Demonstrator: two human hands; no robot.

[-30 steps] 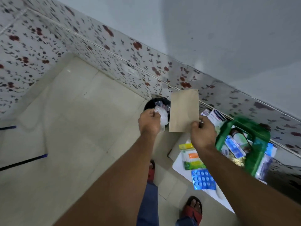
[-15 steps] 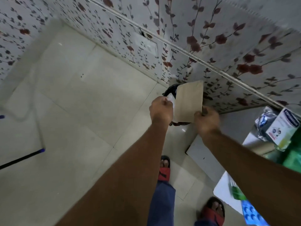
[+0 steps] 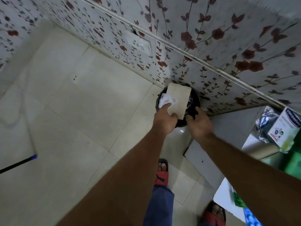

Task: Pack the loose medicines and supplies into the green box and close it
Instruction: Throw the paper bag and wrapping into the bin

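Observation:
My left hand (image 3: pixel 164 119) pinches the lower corner of a brown paper envelope (image 3: pixel 179 98) together with a crumpled white wrapper (image 3: pixel 166 100), both over a black bin (image 3: pixel 194 101) by the wall. My right hand (image 3: pixel 199 123) hovers just right of the envelope, fingers apart and holding nothing. A blurred part of the green box (image 3: pixel 293 163) shows at the right edge. Beside it stand a white medicine carton (image 3: pixel 283 128) and a silver foil pack (image 3: pixel 263 123). A blue blister strip (image 3: pixel 250 217) and a green pack (image 3: pixel 237 199) lie on the white table (image 3: pixel 223 198).
The bin stands on a tiled floor against a flowered wall with a socket (image 3: pixel 140 44). A white board (image 3: pixel 203 160) leans beneath the table. A dark stick with a blue end (image 3: pixel 17 163) lies at left. My feet in red sandals (image 3: pixel 162 173) are below.
Both hands have moved down and forward to the bin. The envelope has passed from my right hand to my left, and my right hand has opened. The view has swung away from the green box.

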